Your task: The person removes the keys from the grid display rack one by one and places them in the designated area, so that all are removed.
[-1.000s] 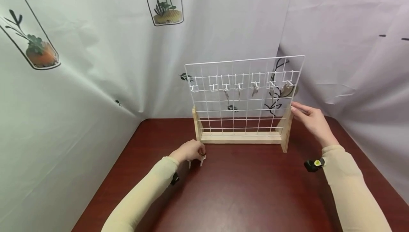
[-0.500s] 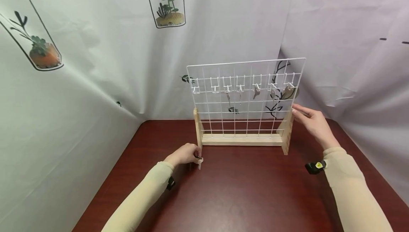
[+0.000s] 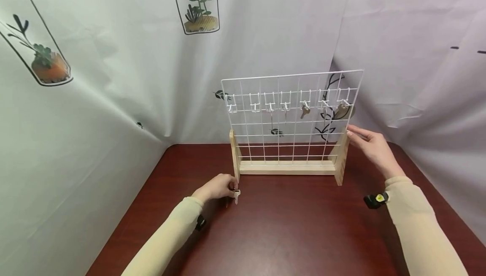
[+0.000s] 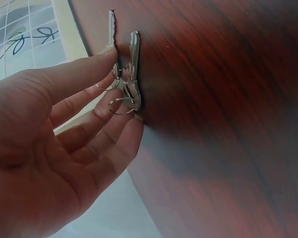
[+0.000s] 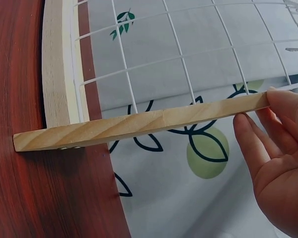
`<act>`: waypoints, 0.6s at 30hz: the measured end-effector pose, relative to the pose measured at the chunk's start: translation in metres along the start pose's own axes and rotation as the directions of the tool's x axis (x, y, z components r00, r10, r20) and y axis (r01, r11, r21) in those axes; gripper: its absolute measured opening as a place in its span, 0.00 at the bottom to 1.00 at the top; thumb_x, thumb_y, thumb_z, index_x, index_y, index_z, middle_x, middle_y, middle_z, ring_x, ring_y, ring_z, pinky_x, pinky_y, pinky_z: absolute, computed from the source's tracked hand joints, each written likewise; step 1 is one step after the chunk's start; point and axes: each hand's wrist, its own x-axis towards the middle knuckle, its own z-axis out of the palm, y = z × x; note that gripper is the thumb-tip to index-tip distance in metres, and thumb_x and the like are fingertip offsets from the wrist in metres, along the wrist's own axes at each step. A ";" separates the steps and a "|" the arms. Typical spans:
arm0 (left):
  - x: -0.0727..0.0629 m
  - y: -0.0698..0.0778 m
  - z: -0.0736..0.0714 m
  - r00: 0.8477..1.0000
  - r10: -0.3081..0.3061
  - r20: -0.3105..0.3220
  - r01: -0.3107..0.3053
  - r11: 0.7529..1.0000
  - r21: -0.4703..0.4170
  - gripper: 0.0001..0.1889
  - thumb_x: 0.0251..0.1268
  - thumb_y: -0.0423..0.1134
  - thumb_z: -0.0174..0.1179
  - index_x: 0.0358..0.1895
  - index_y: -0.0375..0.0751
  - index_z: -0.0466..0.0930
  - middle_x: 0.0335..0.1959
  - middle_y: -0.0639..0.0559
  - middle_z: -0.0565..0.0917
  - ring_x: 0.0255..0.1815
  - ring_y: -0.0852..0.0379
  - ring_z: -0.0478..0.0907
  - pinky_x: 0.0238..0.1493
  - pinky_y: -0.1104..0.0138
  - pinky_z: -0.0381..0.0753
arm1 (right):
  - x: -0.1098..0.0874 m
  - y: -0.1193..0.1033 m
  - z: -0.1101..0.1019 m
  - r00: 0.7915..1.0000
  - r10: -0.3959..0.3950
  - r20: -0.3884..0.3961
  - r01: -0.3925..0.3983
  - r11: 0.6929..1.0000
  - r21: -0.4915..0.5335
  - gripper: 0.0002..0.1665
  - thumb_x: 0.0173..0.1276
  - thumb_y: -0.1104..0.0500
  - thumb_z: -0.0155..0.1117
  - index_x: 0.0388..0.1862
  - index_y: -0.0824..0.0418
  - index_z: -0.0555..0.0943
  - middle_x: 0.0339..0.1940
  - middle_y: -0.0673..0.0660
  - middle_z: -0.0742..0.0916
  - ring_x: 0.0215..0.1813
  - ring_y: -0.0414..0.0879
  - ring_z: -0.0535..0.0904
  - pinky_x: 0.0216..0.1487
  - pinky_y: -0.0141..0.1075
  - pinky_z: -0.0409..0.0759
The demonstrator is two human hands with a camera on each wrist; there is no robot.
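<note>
In the head view my left hand (image 3: 217, 186) is low over the table, at the front foot of the rack's left wooden side (image 3: 234, 153). The left wrist view shows its thumb and forefinger pinching a metal key (image 4: 112, 30). A second key (image 4: 133, 59) with a split ring is beside it, close to the other fingertips; whether it touches the table is unclear. My right hand (image 3: 373, 148) grips the upper end of the right wooden side (image 5: 154, 121) between thumb and fingers. The white wire grid (image 3: 292, 75) stands upright between both sides.
White hooks (image 3: 232, 109) line the grid's upper part; keys (image 3: 305, 109) hang from several of them, while the two leftmost hold none. The dark red table (image 3: 288, 225) extends in front. Pale printed cloth (image 3: 125, 56) encloses the back and sides.
My left hand has shifted slightly left and toward me with the keys. My right hand keeps its grip on the wooden side, and the rack stays in place.
</note>
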 end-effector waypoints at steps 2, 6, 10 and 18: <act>-0.001 -0.001 0.002 1.000 0.010 -0.002 -0.010 1.000 -0.004 0.07 0.59 0.35 0.73 0.33 0.44 0.83 0.27 0.58 0.80 0.31 0.59 0.74 0.36 0.62 0.77 | 0.000 0.001 0.000 1.000 0.002 0.001 -0.002 1.000 -0.002 0.33 0.78 0.50 0.59 0.73 0.69 0.69 0.64 0.64 0.78 0.44 0.21 0.80 0.46 0.16 0.74; -0.002 -0.002 0.004 0.999 0.032 -0.005 -0.032 0.999 -0.010 0.07 0.58 0.35 0.73 0.33 0.44 0.83 0.28 0.58 0.80 0.32 0.59 0.74 0.38 0.62 0.77 | 0.000 0.003 0.000 1.000 0.017 0.002 -0.017 1.000 0.002 0.33 0.78 0.49 0.58 0.73 0.67 0.69 0.65 0.63 0.77 0.44 0.21 0.80 0.46 0.17 0.75; -0.005 -0.002 0.006 0.999 0.044 0.012 -0.044 0.999 -0.003 0.07 0.58 0.36 0.73 0.32 0.46 0.83 0.28 0.59 0.80 0.32 0.60 0.74 0.38 0.63 0.77 | -0.002 0.004 0.000 0.999 0.035 0.014 -0.035 0.999 -0.001 0.34 0.78 0.49 0.58 0.74 0.67 0.68 0.66 0.65 0.76 0.44 0.21 0.80 0.46 0.16 0.75; -0.008 0.001 0.007 0.998 0.063 0.019 -0.063 0.998 0.000 0.07 0.58 0.35 0.74 0.32 0.46 0.83 0.28 0.59 0.79 0.31 0.61 0.74 0.37 0.65 0.77 | 0.000 0.002 0.001 0.999 0.047 0.016 -0.047 0.999 0.018 0.35 0.77 0.48 0.59 0.74 0.67 0.68 0.67 0.63 0.77 0.45 0.21 0.80 0.47 0.16 0.75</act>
